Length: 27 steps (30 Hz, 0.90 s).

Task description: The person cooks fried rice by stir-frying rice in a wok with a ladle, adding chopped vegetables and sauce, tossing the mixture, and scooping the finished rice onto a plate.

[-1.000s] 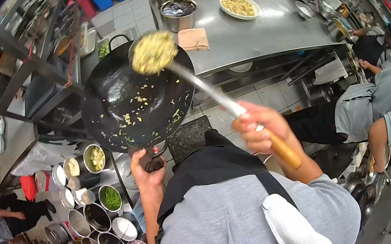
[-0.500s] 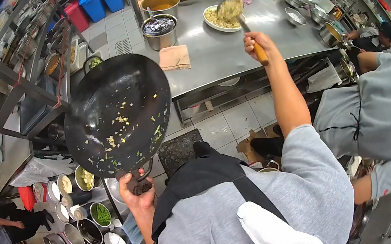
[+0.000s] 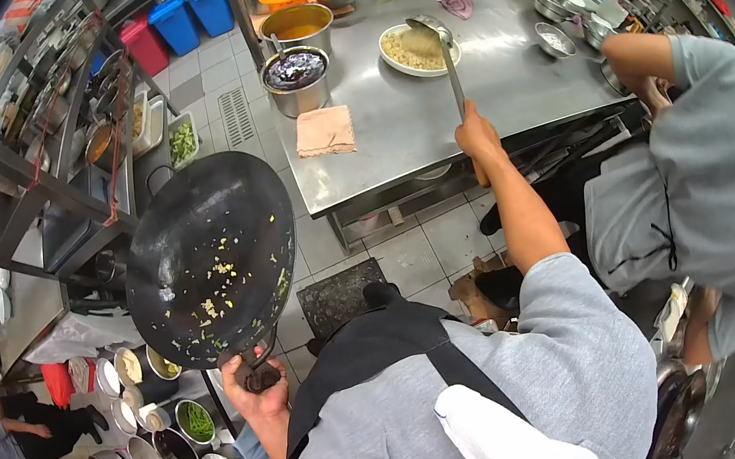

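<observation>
A black wok [image 3: 212, 261] with scraps of food stuck inside is tilted at the left, and my left hand [image 3: 259, 390] grips its cloth-wrapped handle. My right hand [image 3: 479, 137] is closed round the long handle of a metal ladle [image 3: 431, 30]. The ladle's bowl is tipped over a white oval dish [image 3: 396, 64] of fried rice-like food [image 3: 418, 50], its back turned up. The dish stands on the steel table [image 3: 391, 132]. A folded pinkish cloth [image 3: 325, 131] lies at the table's near left corner.
Pots of dark sauce [image 3: 297, 81] and orange liquid [image 3: 299, 31] stand at the table's left. A pink rag [image 3: 454, 3] lies beyond the dish. A co-worker in grey [image 3: 716, 171] stands close at my right. Ingredient tubs [image 3: 195, 421] fill the lower left.
The ladle, heaped with food earlier, has moved from the wok to the dish and tipped over. My right arm has stretched forward. The wok has moved left and down; the co-worker at right has shifted.
</observation>
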{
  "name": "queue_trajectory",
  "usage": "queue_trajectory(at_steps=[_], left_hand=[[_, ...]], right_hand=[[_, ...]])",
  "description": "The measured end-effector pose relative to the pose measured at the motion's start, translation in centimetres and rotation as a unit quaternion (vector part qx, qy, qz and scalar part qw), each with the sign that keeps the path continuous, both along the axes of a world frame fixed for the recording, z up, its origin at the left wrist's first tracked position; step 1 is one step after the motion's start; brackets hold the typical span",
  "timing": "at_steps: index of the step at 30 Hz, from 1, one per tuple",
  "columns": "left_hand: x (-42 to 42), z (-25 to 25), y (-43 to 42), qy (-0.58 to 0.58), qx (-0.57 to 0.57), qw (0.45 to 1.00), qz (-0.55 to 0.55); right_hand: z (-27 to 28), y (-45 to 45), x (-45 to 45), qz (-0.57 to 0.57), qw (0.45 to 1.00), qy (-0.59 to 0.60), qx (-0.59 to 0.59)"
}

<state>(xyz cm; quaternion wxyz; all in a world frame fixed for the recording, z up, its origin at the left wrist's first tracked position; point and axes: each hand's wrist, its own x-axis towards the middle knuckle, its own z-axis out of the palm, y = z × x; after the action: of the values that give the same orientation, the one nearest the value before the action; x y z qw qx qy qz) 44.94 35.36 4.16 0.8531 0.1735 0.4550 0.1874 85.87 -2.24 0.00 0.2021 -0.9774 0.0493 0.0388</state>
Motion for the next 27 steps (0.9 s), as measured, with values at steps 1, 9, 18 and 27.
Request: queue_trajectory(at_steps=[1, 9, 18, 27], left_hand=[[0.1, -0.1, 0.4, 0.002, -0.004, 1.0, -0.002], [0.5, -3.2, 4.1, 0.003, 0.009, 1.0, -0.018], [1.9, -5.1, 7.3, -0.038, -0.039, 0.997, -0.055], [1.8, -5.2, 7.1, -0.013, -0.071, 0.996, -0.047]], right_hand=[[-0.5, 0.2, 0.1, -0.012, 1.0, -0.015, 0.011], [-0.4, 1.1, -1.6, -0.041, 0.94, -0.15, 0.303], [-2.0, 12.8, -29.2, 0.192, 0.901, 0.047, 0.385], [-3.8, 14.9, -31.0, 0.296, 0.903, 0.137, 0.281]])
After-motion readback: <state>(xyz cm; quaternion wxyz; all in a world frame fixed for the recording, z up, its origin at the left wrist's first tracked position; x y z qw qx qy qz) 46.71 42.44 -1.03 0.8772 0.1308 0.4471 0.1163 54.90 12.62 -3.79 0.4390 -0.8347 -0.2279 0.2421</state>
